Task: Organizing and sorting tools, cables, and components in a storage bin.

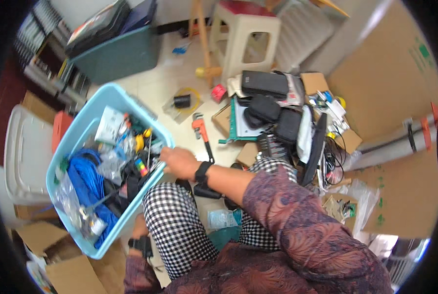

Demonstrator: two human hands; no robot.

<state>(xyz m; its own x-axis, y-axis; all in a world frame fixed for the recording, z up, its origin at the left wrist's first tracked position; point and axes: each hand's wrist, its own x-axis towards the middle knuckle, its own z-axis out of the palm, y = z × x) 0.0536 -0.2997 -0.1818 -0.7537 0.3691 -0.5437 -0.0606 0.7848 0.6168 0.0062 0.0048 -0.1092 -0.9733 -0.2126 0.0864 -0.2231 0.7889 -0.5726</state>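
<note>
A light blue plastic storage bin (pixel 112 87) stands at the left, filled with loose tools and parts. My right hand (pixel 180 163) is closed on its right-hand rim, fingers curled at the edge. Low beside the bin's near side is my left hand (pixel 140 226), partly behind my knee; its fingers are hidden. Inside the bin lie a coil of blue cable (pixel 86 171), clear plastic bags (pixel 112 166), a white packet (pixel 109 125) and yellow-and-black pieces. On the floor just beyond my right hand is an orange pipe wrench (pixel 199 130) with a black handle.
Black cases (pixel 264 84) and flat boxes are piled at the right, beside tangled cables (pixel 334 157). A cream stool (pixel 250 39) stands at the back, a dark teal bin (pixel 116 56) at the back left. Open cardboard boxes (pixel 72 274) sit near left; tall cardboard (pixel 390 73) lines the right.
</note>
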